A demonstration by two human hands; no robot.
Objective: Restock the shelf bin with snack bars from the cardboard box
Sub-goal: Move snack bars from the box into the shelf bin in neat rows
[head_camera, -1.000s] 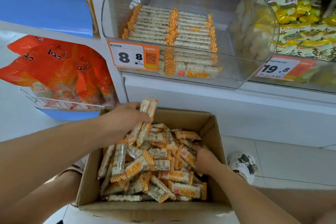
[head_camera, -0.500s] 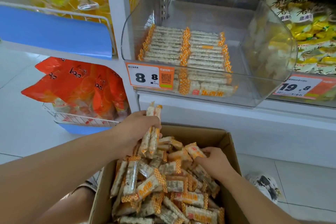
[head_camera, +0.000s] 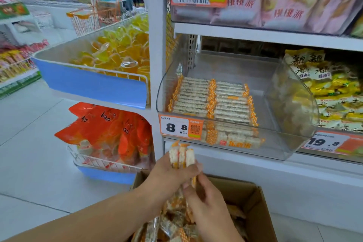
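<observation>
Beside the white shelf upright point(head_camera: 157, 65) I see a blue-fronted wire basket point(head_camera: 94, 84) of yellow sweets and, lower, a second basket point(head_camera: 106, 165) heaped with orange packets point(head_camera: 110, 125). Right of the clear shelf bin point(head_camera: 275, 143) lie yellow bags point(head_camera: 334, 92), and pink packs point(head_camera: 284, 2) fill the shelf above. Nothing stands between my hands and the bin's open top; an orange price tag point(head_camera: 180, 126) covers the left part of its front wall.

My left hand point(head_camera: 172, 173) is curled round a small bunch of snack bars point(head_camera: 181, 156), held upright just below the bin, long axes near vertical, orange ends up. My right hand point(head_camera: 204, 200) pinches the bunch's lower end, directly above the cardboard box point(head_camera: 259, 208), where loose bars point(head_camera: 176, 228) lie jumbled. Inside the bin, stocked bars point(head_camera: 212, 100) lie flat in two neat columns, lengthwise left to right.
</observation>
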